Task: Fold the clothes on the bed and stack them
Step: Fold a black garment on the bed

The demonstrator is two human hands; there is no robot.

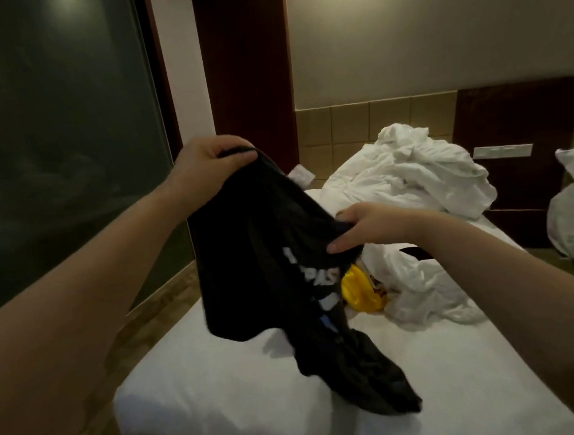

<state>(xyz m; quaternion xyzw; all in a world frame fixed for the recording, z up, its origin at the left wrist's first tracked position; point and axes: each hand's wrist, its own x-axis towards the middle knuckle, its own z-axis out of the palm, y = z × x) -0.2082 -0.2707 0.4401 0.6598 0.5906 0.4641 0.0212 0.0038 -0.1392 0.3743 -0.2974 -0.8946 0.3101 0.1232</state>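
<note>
Head view shows your left hand (211,161) and right hand (365,226) both gripping a black printed garment (268,253) above the bed (225,411), its tail dragging. Nothing looks folded or stacked yet; a yellow item (358,289) waits by the white bedding (409,180).

Left hand (211,161) gripping high, right hand (365,226) lower
</note>
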